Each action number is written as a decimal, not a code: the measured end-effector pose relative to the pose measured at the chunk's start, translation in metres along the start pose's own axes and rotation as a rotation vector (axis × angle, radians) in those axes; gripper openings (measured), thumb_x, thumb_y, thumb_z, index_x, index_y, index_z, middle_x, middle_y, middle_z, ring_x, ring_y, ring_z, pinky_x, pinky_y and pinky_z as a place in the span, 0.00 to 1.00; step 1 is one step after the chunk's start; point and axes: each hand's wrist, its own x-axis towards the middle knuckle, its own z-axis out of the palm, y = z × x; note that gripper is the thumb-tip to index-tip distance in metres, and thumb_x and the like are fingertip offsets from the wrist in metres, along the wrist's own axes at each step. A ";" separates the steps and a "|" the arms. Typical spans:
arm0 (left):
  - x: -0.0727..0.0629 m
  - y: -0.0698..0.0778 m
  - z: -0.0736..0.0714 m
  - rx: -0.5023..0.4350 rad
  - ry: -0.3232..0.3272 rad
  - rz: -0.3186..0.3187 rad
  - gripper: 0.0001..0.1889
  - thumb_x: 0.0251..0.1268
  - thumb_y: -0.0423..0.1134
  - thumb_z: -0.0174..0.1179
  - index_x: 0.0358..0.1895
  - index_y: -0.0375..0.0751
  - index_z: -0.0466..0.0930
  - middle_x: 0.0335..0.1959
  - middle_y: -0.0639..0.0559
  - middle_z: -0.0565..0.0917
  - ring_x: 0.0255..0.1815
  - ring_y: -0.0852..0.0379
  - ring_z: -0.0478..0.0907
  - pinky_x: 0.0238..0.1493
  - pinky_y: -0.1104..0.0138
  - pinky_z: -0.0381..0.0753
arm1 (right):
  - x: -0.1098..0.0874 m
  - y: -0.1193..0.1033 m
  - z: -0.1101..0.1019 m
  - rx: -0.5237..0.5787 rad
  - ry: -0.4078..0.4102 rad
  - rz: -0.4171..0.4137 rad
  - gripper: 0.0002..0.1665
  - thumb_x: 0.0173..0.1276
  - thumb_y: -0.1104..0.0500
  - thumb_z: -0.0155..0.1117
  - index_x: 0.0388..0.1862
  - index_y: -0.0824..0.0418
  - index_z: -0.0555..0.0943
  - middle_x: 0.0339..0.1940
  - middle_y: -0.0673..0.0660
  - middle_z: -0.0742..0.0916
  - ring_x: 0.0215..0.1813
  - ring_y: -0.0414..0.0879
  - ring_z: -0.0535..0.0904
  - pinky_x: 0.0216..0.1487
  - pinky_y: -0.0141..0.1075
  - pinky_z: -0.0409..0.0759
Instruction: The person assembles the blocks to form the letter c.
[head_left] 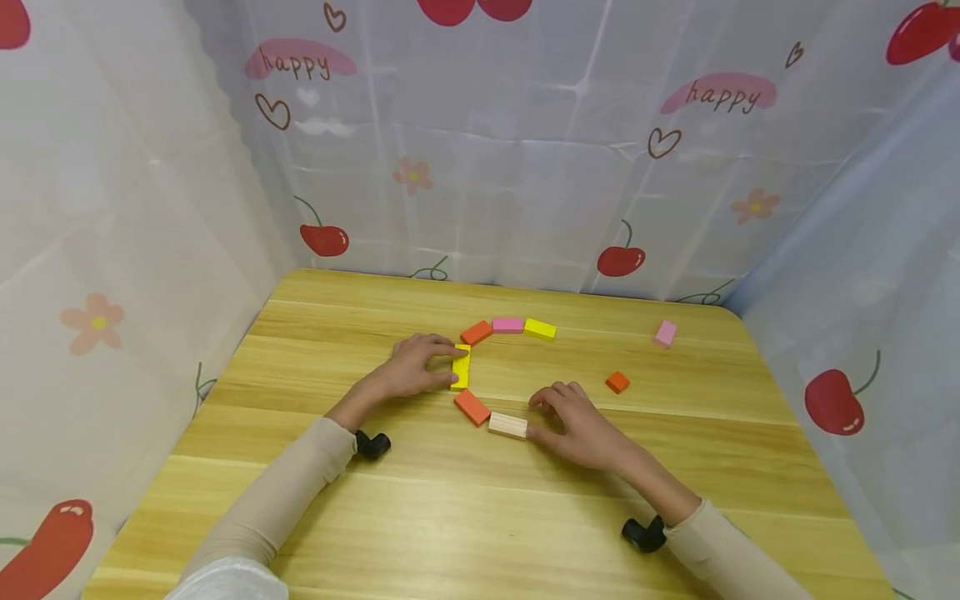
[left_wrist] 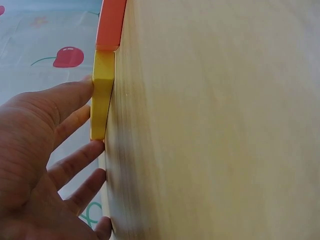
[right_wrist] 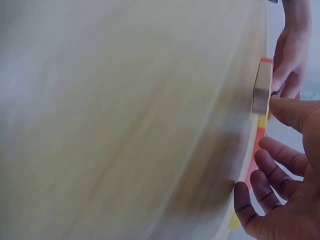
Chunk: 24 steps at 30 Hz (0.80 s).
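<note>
Several small blocks form a curve open to the right on the wooden table. In the head view my left hand [head_left: 416, 365] is at the left of the curve, its thumb and fingertips touching the yellow block [head_left: 461, 367] there. The left wrist view shows the fingers spread along that yellow block [left_wrist: 102, 95], with an orange-red block [left_wrist: 111, 25] beyond its end. My right hand [head_left: 577, 425] has its thumb tip at the right end of the plain wood block [head_left: 507, 425], the other fingers loosely bent and apart. An orange-red block [head_left: 472, 407] lies between those two blocks.
The curve's far side has an orange-red block [head_left: 477, 332], a pink block [head_left: 507, 325] and a yellow block [head_left: 540, 329]. Apart on the right lie an orange block [head_left: 617, 382] and a pink block [head_left: 665, 334]. A printed curtain [head_left: 510, 208] surrounds the table [head_left: 420, 517].
</note>
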 end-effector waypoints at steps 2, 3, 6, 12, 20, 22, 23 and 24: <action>0.000 0.001 0.000 0.001 0.000 0.000 0.27 0.75 0.56 0.68 0.74 0.62 0.81 0.77 0.47 0.78 0.79 0.37 0.69 0.73 0.34 0.61 | -0.001 0.004 -0.003 -0.001 0.014 0.010 0.23 0.75 0.45 0.74 0.61 0.54 0.82 0.50 0.52 0.84 0.53 0.44 0.70 0.55 0.42 0.74; -0.001 0.001 -0.001 0.002 0.001 -0.001 0.27 0.75 0.56 0.68 0.74 0.62 0.81 0.77 0.47 0.78 0.79 0.37 0.69 0.73 0.34 0.61 | -0.001 0.006 -0.005 0.005 0.019 0.015 0.22 0.75 0.46 0.74 0.61 0.55 0.83 0.50 0.53 0.84 0.53 0.44 0.70 0.55 0.43 0.74; -0.001 0.002 -0.001 0.001 0.002 -0.002 0.26 0.75 0.55 0.68 0.74 0.62 0.81 0.77 0.48 0.78 0.79 0.37 0.70 0.72 0.34 0.61 | 0.000 0.014 -0.013 -0.001 0.048 0.020 0.21 0.75 0.48 0.73 0.60 0.56 0.83 0.49 0.54 0.84 0.52 0.46 0.70 0.53 0.43 0.73; 0.000 0.003 -0.001 -0.015 0.000 -0.007 0.26 0.74 0.54 0.69 0.73 0.62 0.81 0.76 0.48 0.78 0.79 0.37 0.70 0.73 0.34 0.61 | 0.001 0.035 -0.036 0.001 0.126 0.066 0.20 0.76 0.51 0.73 0.59 0.60 0.83 0.50 0.58 0.85 0.52 0.53 0.73 0.50 0.42 0.71; 0.000 0.003 -0.001 0.007 0.005 -0.014 0.26 0.75 0.54 0.68 0.73 0.61 0.81 0.76 0.48 0.78 0.79 0.38 0.70 0.73 0.34 0.61 | -0.004 0.071 -0.057 -0.005 0.214 0.129 0.20 0.77 0.55 0.71 0.60 0.65 0.83 0.51 0.63 0.86 0.56 0.59 0.77 0.54 0.48 0.75; 0.000 0.003 -0.001 0.010 0.002 -0.018 0.26 0.74 0.54 0.69 0.73 0.60 0.82 0.76 0.48 0.78 0.79 0.39 0.69 0.73 0.35 0.61 | -0.006 0.079 -0.059 -0.012 0.227 0.137 0.20 0.77 0.55 0.71 0.60 0.66 0.83 0.52 0.64 0.86 0.57 0.60 0.77 0.55 0.51 0.77; 0.000 0.004 -0.001 0.013 0.001 -0.021 0.27 0.74 0.54 0.69 0.73 0.60 0.82 0.76 0.48 0.78 0.80 0.39 0.69 0.74 0.35 0.61 | -0.007 0.082 -0.060 -0.007 0.234 0.141 0.20 0.77 0.55 0.71 0.60 0.67 0.83 0.52 0.65 0.86 0.57 0.61 0.77 0.56 0.52 0.77; 0.000 0.004 -0.001 0.013 -0.002 -0.023 0.27 0.74 0.54 0.69 0.73 0.60 0.82 0.77 0.48 0.78 0.80 0.39 0.69 0.74 0.35 0.61 | -0.009 0.086 -0.061 -0.006 0.238 0.144 0.20 0.78 0.55 0.70 0.60 0.67 0.83 0.52 0.66 0.86 0.57 0.61 0.77 0.56 0.54 0.78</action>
